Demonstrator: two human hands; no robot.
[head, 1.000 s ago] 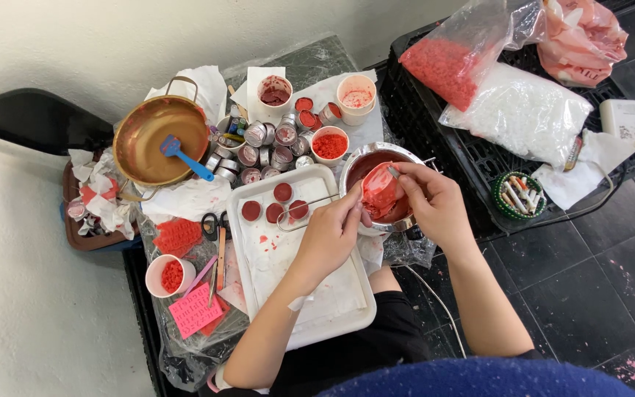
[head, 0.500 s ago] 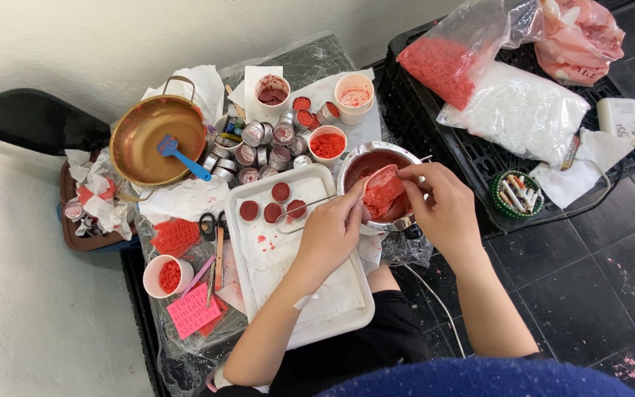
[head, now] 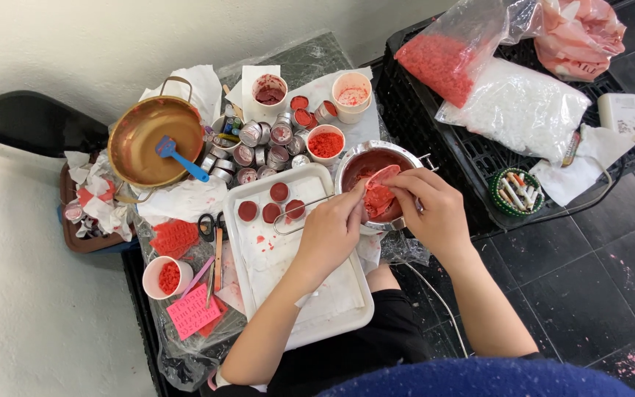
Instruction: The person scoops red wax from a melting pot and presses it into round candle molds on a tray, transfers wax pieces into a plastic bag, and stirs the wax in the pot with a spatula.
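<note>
Held over the steel pot (head: 376, 173) so drips fall back inside, a red wax-coated piece (head: 378, 192) is pinched between the fingers of both the left hand (head: 330, 234) and the right hand (head: 435, 213), beside the white tray (head: 295, 323) of filled red tins (head: 270, 212).

One head camera looks steeply down, fairly near, over the cluttered worktable (head: 185, 367).

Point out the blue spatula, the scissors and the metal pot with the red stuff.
blue spatula (head: 167, 148), head view, on its flat blue blade inside the copper pan.
scissors (head: 206, 225), head view, on the black handle loops.
metal pot (head: 350, 159), head view, on its upper left rim.
</note>
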